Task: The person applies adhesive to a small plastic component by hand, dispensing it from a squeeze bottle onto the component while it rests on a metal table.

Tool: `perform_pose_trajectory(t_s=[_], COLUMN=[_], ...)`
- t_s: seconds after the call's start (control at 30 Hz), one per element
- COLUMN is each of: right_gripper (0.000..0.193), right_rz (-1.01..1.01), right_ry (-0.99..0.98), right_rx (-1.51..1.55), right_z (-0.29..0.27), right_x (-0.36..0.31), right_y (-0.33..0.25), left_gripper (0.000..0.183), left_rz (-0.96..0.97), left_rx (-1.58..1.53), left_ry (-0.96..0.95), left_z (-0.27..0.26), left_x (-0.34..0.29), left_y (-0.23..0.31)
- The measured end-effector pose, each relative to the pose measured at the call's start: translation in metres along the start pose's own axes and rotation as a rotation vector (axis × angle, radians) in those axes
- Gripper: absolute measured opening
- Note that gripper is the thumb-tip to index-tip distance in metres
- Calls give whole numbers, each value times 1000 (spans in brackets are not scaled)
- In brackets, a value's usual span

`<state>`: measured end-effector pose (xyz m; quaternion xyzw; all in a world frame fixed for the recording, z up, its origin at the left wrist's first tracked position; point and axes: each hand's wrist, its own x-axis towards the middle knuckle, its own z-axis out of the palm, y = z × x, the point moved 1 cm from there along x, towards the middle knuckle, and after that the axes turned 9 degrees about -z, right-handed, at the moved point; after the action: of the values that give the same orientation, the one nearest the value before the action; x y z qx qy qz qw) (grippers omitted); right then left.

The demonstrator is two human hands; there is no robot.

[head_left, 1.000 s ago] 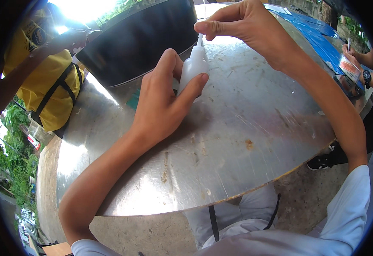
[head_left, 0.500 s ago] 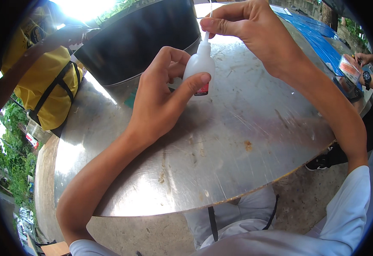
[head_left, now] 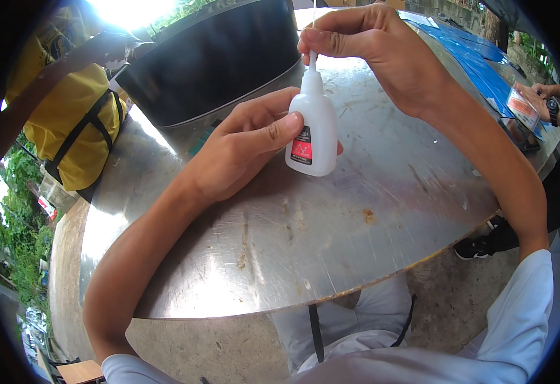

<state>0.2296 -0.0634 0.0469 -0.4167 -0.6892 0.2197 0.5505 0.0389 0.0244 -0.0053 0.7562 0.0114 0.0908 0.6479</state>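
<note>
My left hand (head_left: 245, 141) is closed around a white plastic squeeze bottle (head_left: 318, 131), thumb on its front and fingers behind. The bottle has a black and red label, stands nearly upright and is held above the metal tabletop (head_left: 357, 256). A narrow white nozzle (head_left: 312, 64) rises from its shoulder. My right hand (head_left: 376, 48) pinches at the top of that nozzle between thumb and forefinger. A thin white strand or tube (head_left: 314, 14) sticks up past those fingers; whether it is part of the nozzle I cannot tell.
A large black panel-like object (head_left: 216, 61) stands at the far left of the table, with a small green item (head_left: 204, 137) below it. Left of it is a yellow bag (head_left: 72, 121) with black straps. Another person's hands (head_left: 539, 96) hold a packet beside a blue sheet (head_left: 465, 54) at right.
The bottle has turned, so its label shows more, and it sits slightly lower and more to the right. My left fingers have shifted behind it. The right hand keeps pinching the nozzle's top.
</note>
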Motion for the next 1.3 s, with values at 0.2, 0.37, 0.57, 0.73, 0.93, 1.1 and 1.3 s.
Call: perform_pose_trajectory(t_s=[0.2,0.37,0.57,0.73,0.93,1.1,1.3], right_gripper=[24,24,23,16,12,7,9], right_rz=[-1,-357,-993,-1137,-1220,-1183,-1119], right_ry=[27,204,-21,-160,-172,-211,-278], right_rx=[-64,-637,-1372,-1279,-1292,-1180,-1362], right_z=[1,-1,-15,-21,-23,-29,-15], right_x=[5,12,0,4,2,4,-2], right_y=[1,11,-14,-3,-13,-2,-10], left_gripper=[38,30,27,29,44,47,46], left_rz=[45,80,283,239,168,176,215], left_rx=[83,375,1042,838,757,736,1059], left_ry=[171,516,747,713,573,525,618], left_z=[7,10,16,11,10,9,1], left_x=[-1,-5,-3,-4,-6,-2,-4], left_y=[-3,0,-3,-6,-8,-10,-7])
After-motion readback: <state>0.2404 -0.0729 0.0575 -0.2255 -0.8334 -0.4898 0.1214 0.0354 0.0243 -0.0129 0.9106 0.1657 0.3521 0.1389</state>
